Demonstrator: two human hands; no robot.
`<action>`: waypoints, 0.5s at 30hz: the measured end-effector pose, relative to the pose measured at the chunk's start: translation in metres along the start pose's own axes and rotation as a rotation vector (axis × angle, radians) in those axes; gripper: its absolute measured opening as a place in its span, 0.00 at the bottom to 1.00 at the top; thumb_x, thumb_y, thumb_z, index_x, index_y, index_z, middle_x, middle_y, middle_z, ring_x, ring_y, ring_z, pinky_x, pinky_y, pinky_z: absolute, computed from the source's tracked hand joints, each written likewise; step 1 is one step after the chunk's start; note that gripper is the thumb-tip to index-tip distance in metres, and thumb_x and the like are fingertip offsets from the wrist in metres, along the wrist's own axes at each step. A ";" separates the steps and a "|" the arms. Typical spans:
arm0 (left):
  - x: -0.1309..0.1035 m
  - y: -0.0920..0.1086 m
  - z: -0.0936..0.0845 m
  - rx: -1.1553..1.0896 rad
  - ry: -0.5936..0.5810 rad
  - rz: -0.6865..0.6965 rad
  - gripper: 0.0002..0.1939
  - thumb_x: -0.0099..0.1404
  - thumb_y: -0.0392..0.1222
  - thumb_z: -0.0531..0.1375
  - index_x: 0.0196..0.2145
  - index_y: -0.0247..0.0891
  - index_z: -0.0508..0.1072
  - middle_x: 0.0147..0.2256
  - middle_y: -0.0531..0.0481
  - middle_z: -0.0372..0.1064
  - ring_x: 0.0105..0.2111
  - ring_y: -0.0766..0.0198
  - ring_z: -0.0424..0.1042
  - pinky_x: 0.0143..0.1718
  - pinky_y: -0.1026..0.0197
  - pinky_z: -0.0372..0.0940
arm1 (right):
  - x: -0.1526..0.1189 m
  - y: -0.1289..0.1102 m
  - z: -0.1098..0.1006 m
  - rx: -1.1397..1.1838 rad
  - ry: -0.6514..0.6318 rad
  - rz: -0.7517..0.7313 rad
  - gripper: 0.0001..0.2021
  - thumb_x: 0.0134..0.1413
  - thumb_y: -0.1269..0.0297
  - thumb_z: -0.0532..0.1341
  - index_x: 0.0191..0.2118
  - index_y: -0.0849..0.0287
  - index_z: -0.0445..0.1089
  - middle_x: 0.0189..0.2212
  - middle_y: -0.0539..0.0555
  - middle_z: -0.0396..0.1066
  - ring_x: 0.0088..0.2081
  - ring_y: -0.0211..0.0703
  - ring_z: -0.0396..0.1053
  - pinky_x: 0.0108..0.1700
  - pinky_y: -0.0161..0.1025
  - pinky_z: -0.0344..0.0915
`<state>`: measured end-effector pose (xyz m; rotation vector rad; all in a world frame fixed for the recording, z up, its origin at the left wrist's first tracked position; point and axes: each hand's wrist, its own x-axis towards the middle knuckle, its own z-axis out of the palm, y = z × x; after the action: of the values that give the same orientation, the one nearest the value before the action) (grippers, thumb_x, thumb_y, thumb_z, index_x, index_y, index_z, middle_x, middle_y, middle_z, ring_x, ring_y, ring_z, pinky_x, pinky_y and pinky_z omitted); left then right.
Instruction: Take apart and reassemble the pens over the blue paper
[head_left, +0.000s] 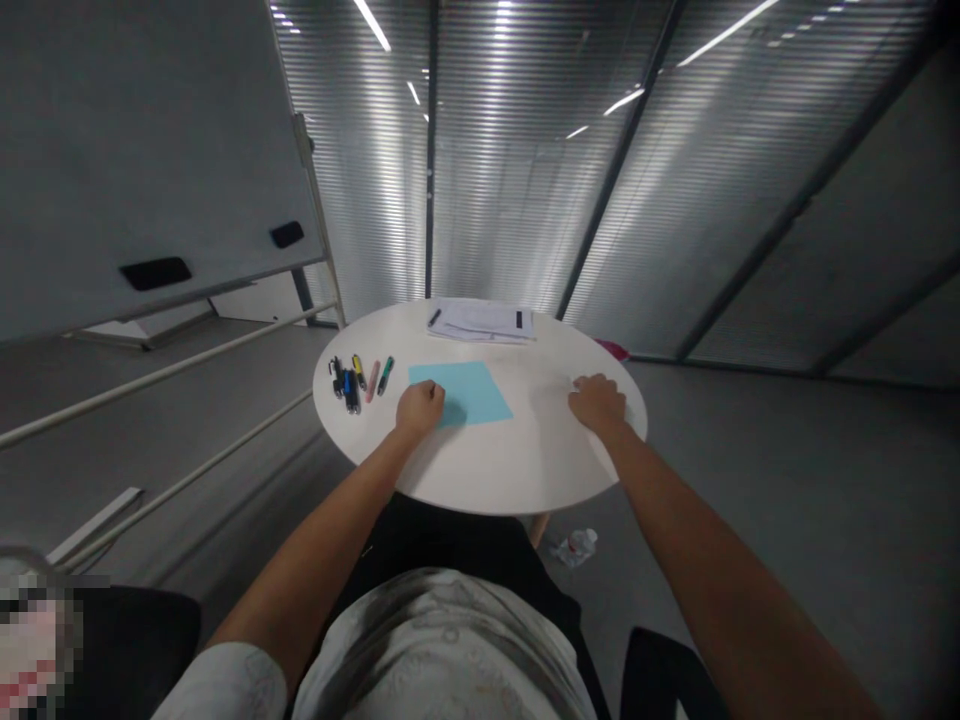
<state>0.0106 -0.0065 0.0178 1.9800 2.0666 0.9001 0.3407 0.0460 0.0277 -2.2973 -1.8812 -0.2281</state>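
Observation:
A light blue sheet of paper (476,390) lies flat near the middle of the round white table (510,465). My left hand (420,408) is closed in a fist at the sheet's left edge, covering part of it. A small dark spot shows by its thumb; whether anything is inside the fist cannot be made out. To the right of the paper and apart from it, my right hand (598,402) rests near the table's right edge with its fingers curled. Something pale shows at its fingertips, too small to name. Left of my left hand lie several pens and markers, among them a green one (385,376) and a pink one (373,382).
A stack of white papers (484,320) with dark items on it lies at the table's far side. On the left stands a large board (150,150) on a white frame. A crumpled clear plastic item (577,546) is on the floor. Blinds (510,180) cover the glass wall behind.

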 end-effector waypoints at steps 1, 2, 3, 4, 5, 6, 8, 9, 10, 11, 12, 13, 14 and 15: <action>0.003 -0.001 -0.002 0.035 0.018 0.006 0.21 0.69 0.44 0.44 0.36 0.37 0.77 0.36 0.42 0.75 0.37 0.59 0.71 0.39 0.60 0.60 | -0.001 -0.003 0.000 -0.004 0.016 0.003 0.20 0.57 0.66 0.52 0.53 0.59 0.70 0.51 0.66 0.65 0.52 0.60 0.62 0.49 0.54 0.60; 0.007 -0.003 -0.005 0.076 0.035 0.013 0.21 0.69 0.44 0.45 0.37 0.36 0.77 0.37 0.41 0.75 0.38 0.58 0.71 0.41 0.59 0.60 | -0.002 -0.006 -0.001 -0.003 0.038 0.005 0.20 0.57 0.66 0.52 0.52 0.59 0.70 0.50 0.66 0.65 0.52 0.60 0.62 0.49 0.54 0.59; 0.011 -0.004 -0.009 0.122 0.046 0.018 0.20 0.68 0.43 0.46 0.38 0.35 0.76 0.38 0.40 0.74 0.40 0.57 0.70 0.42 0.58 0.60 | -0.003 -0.010 -0.002 0.005 0.057 -0.002 0.19 0.57 0.66 0.52 0.52 0.59 0.71 0.50 0.65 0.65 0.52 0.60 0.62 0.50 0.54 0.58; 0.014 -0.006 -0.013 0.173 0.067 0.022 0.19 0.67 0.43 0.47 0.39 0.34 0.76 0.39 0.38 0.73 0.42 0.55 0.70 0.44 0.57 0.60 | -0.005 -0.014 -0.003 0.020 0.077 -0.011 0.19 0.57 0.66 0.53 0.52 0.59 0.71 0.50 0.65 0.65 0.52 0.59 0.61 0.50 0.54 0.57; 0.017 -0.008 -0.017 0.226 0.096 0.021 0.18 0.66 0.43 0.49 0.40 0.33 0.76 0.41 0.36 0.72 0.44 0.52 0.69 0.47 0.55 0.59 | -0.007 -0.019 -0.005 0.039 0.101 -0.023 0.18 0.57 0.67 0.53 0.51 0.58 0.71 0.50 0.64 0.66 0.52 0.59 0.61 0.51 0.53 0.57; 0.020 -0.011 -0.021 0.276 0.123 0.012 0.18 0.65 0.42 0.49 0.41 0.32 0.76 0.43 0.35 0.71 0.47 0.50 0.67 0.49 0.53 0.58 | -0.010 -0.025 -0.007 0.060 0.115 -0.039 0.18 0.57 0.66 0.53 0.51 0.58 0.71 0.50 0.64 0.66 0.52 0.58 0.61 0.51 0.53 0.56; 0.022 -0.016 -0.027 0.352 0.157 -0.033 0.19 0.63 0.41 0.50 0.44 0.29 0.75 0.46 0.32 0.69 0.50 0.46 0.65 0.50 0.50 0.58 | -0.017 -0.038 -0.011 0.106 0.147 -0.086 0.17 0.58 0.66 0.53 0.49 0.57 0.72 0.49 0.62 0.67 0.51 0.56 0.61 0.52 0.51 0.54; 0.022 -0.020 -0.029 0.373 0.166 -0.062 0.19 0.63 0.40 0.50 0.45 0.28 0.74 0.47 0.31 0.68 0.51 0.44 0.64 0.50 0.49 0.58 | -0.021 -0.046 -0.012 0.131 0.166 -0.110 0.16 0.58 0.66 0.53 0.49 0.56 0.73 0.48 0.62 0.68 0.51 0.55 0.61 0.52 0.50 0.54; 0.022 -0.024 -0.029 0.385 0.168 -0.088 0.20 0.63 0.39 0.50 0.46 0.27 0.74 0.47 0.30 0.67 0.52 0.43 0.63 0.49 0.49 0.58 | -0.026 -0.053 -0.013 0.155 0.178 -0.132 0.16 0.58 0.66 0.53 0.48 0.56 0.73 0.48 0.61 0.68 0.50 0.54 0.62 0.51 0.49 0.54; 0.021 -0.027 -0.029 0.392 0.175 -0.097 0.20 0.63 0.39 0.50 0.47 0.26 0.73 0.48 0.29 0.66 0.53 0.42 0.62 0.49 0.48 0.58 | -0.031 -0.061 -0.013 0.176 0.178 -0.166 0.15 0.58 0.66 0.53 0.47 0.56 0.73 0.47 0.60 0.69 0.50 0.53 0.62 0.51 0.48 0.54; 0.020 -0.031 -0.029 0.394 0.176 -0.093 0.21 0.63 0.39 0.49 0.48 0.26 0.72 0.49 0.28 0.66 0.54 0.41 0.61 0.49 0.48 0.58 | -0.036 -0.068 -0.012 0.197 0.191 -0.182 0.14 0.58 0.66 0.53 0.46 0.56 0.74 0.47 0.60 0.69 0.50 0.52 0.62 0.51 0.47 0.53; 0.019 -0.034 -0.027 0.394 0.180 -0.098 0.21 0.63 0.38 0.49 0.50 0.26 0.72 0.50 0.28 0.65 0.54 0.40 0.61 0.48 0.47 0.59 | -0.041 -0.074 -0.010 0.217 0.214 -0.193 0.14 0.58 0.67 0.53 0.45 0.56 0.74 0.46 0.60 0.70 0.50 0.52 0.62 0.51 0.46 0.53; 0.019 -0.037 -0.026 0.397 0.174 -0.108 0.22 0.63 0.38 0.50 0.51 0.26 0.71 0.51 0.27 0.65 0.54 0.40 0.61 0.48 0.47 0.59 | -0.045 -0.080 -0.008 0.238 0.236 -0.208 0.14 0.58 0.68 0.53 0.44 0.57 0.74 0.46 0.59 0.70 0.50 0.51 0.62 0.50 0.46 0.52; 0.018 -0.039 -0.025 0.403 0.160 -0.121 0.22 0.63 0.38 0.50 0.51 0.27 0.71 0.51 0.28 0.65 0.54 0.39 0.61 0.48 0.47 0.59 | -0.049 -0.084 -0.006 0.257 0.253 -0.220 0.14 0.58 0.68 0.53 0.44 0.57 0.74 0.46 0.59 0.70 0.50 0.51 0.62 0.50 0.45 0.52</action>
<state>-0.0373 0.0044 0.0237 1.9826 2.6008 0.6804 0.2487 0.0141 0.0247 -1.8066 -1.9049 -0.2722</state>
